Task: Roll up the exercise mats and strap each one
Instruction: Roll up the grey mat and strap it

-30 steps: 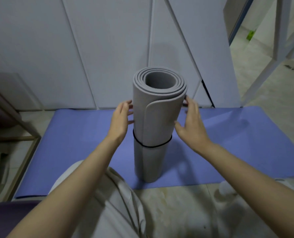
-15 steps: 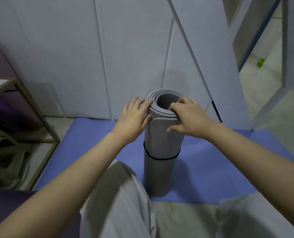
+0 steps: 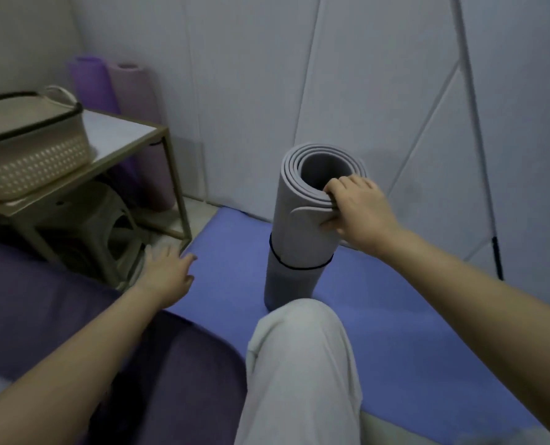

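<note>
The grey mat [image 3: 302, 220] stood on end, rolled tight, on the flat blue mat [image 3: 395, 316] near the wall, with a thin black strap [image 3: 299, 267] ringing it below the middle. The right hand [image 3: 357, 210] clasped its top rim, fingers hooked inside over the layers and thumb pressed on the outer flap. By that showing this roll looked finished and bound. The blue mat lay unrolled beneath it, so at least that one was left to roll and strap (the dark purple sheet [image 3: 58, 316] at the lower left may be another; I could not tell).

The left hand [image 3: 167, 271] reached low toward the floor, fingers spread and holding nothing. Two rolled mats [image 3: 116, 88] leaned in the corner behind a small side table [image 3: 122, 136] bearing a woven basket [image 3: 33, 152]. The table's leg stood close to the blue mat's edge, and the person's knee [image 3: 299, 348] rested on that mat; both, together with the grey roll, would need clearing before it could be rolled.
</note>
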